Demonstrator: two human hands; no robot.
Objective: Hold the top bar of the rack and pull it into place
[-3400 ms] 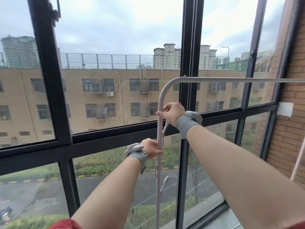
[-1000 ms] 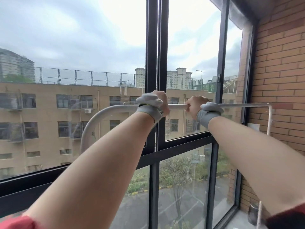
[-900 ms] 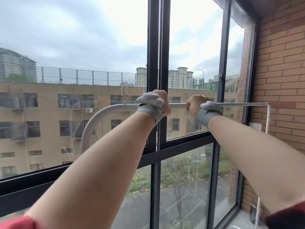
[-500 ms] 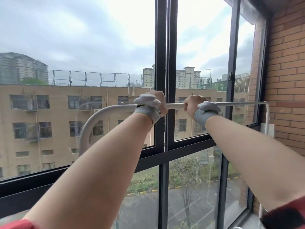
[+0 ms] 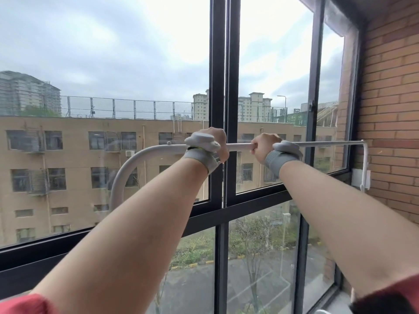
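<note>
Head view: we look out along both bare forearms toward a tall window.
Left hand (image 5: 218,143): we see its fingers curled over the top of the white rail, gripping it just where the bend straightens out; a grey wrist strap (image 5: 200,155) hides most of the hand.
Right hand (image 5: 263,145): we see its fingers wrapped round the same rail, knuckles up, near the left hand but not touching it; a second grey wrist strap (image 5: 282,157) sits on its wrist.
White rail (image 5: 239,146): we find it level in front of the glass, running right to a corner close to the brick wall (image 5: 390,109), where it turns down; on the left it curves downward in a wide bend (image 5: 122,175).
Window frame (image 5: 221,75): we see its dark double upright directly behind the rail, between the two hands.
Sleeves: we see red cloth at the lower left corner (image 5: 22,304) and red with dark at the lower right.
Outside: we see a tan block of windows (image 5: 90,166), a fenced roof, towers and grey sky.
</note>
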